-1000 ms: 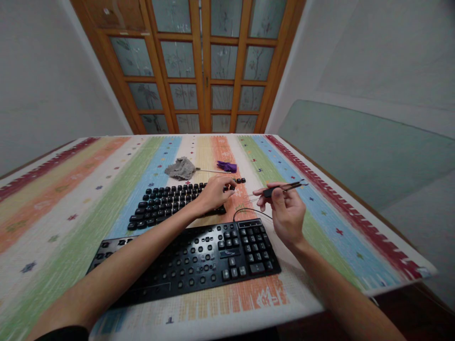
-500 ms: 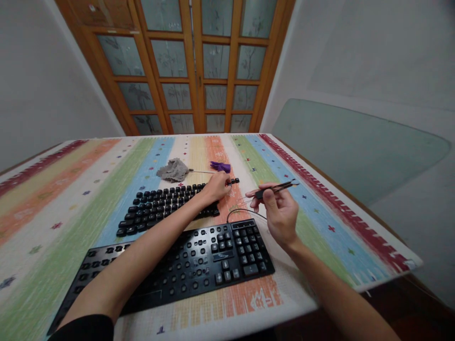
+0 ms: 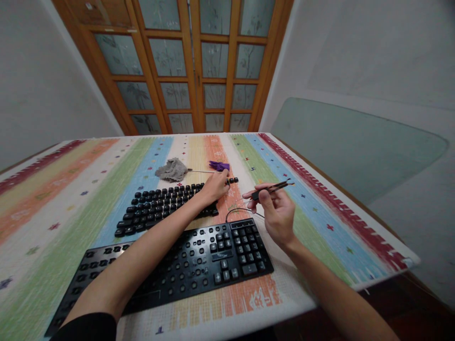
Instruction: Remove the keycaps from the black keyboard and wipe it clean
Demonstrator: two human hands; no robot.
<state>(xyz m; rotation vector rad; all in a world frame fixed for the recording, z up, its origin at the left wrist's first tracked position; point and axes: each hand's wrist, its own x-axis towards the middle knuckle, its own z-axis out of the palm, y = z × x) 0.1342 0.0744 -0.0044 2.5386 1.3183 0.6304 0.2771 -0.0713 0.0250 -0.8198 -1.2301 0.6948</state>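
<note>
My left hand (image 3: 214, 185) reaches across the keyboard to the far end of the rows of loose black keycaps (image 3: 159, 203). Its fingertips are drawn together beside the last few caps; what they pinch, if anything, is hidden. Held up in my right hand (image 3: 279, 210) is a black-handled keycap puller (image 3: 265, 192) with thin wire prongs pointing left. My fingers and thumb are closed round it. Below lies the black keyboard (image 3: 199, 265), tilted on the table. Much of its main area shows bare switches, while the number pad and arrow keys carry caps. My left forearm covers part of it.
Beyond the keycaps lie a crumpled grey cloth (image 3: 172, 169), a thin rod (image 3: 201, 171) with a dark end, and a purple bundle (image 3: 219, 166). The keyboard's cable (image 3: 234, 210) curves under my right hand. A striped cloth covers the table (image 3: 50, 222).
My left hand's fingertips have shifted slightly away from me, toward the purple bundle. My right hand still holds the puller in much the same place. The view has moved slightly.
</note>
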